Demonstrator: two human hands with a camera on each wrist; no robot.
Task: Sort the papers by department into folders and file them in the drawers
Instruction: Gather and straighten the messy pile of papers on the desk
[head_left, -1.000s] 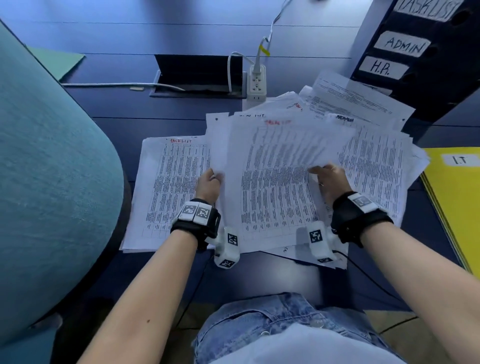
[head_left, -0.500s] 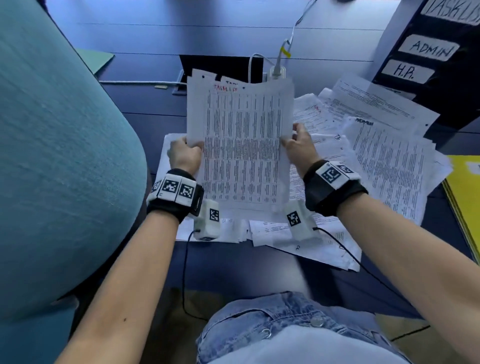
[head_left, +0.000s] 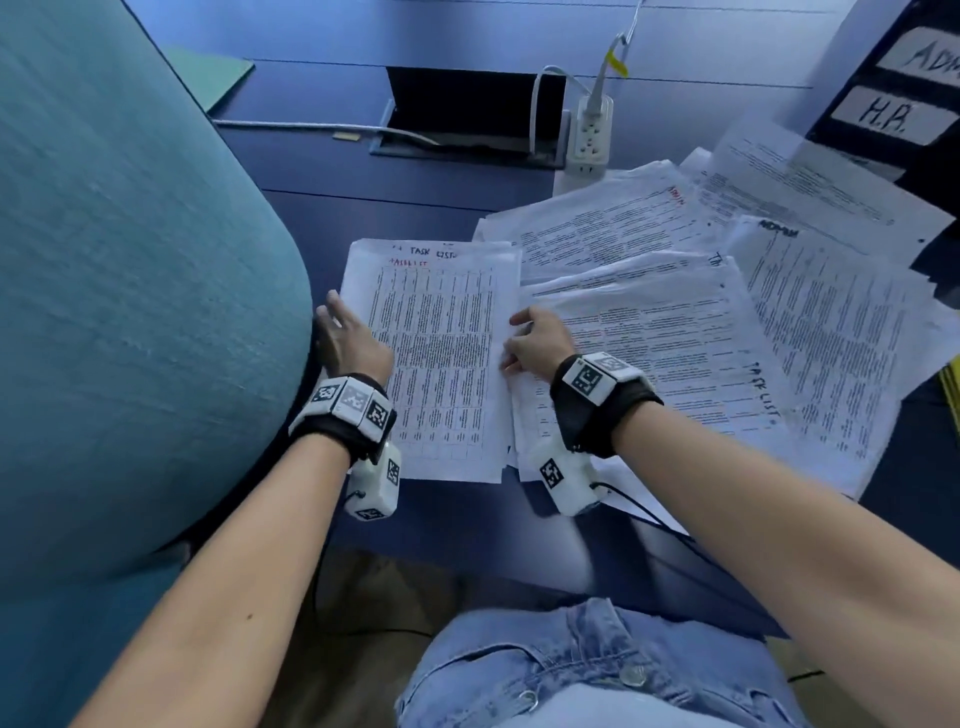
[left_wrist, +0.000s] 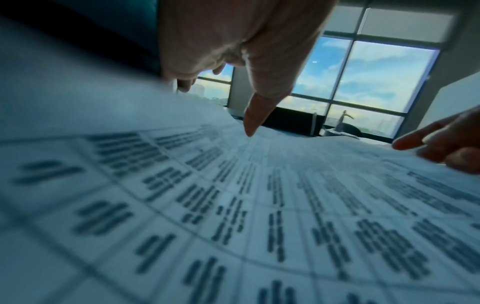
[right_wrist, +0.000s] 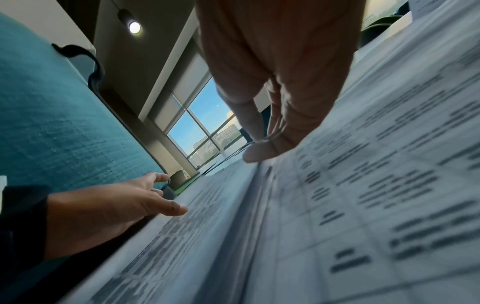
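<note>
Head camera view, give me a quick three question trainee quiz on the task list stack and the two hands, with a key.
1. True or false: the task list stack lies flat on the desk.
2. Which hand touches the stack's left edge: A left hand, B right hand?
3. Fill in: the drawer label near the papers reads ____.

Key: 1 true; 2 A; 3 H.R.
</note>
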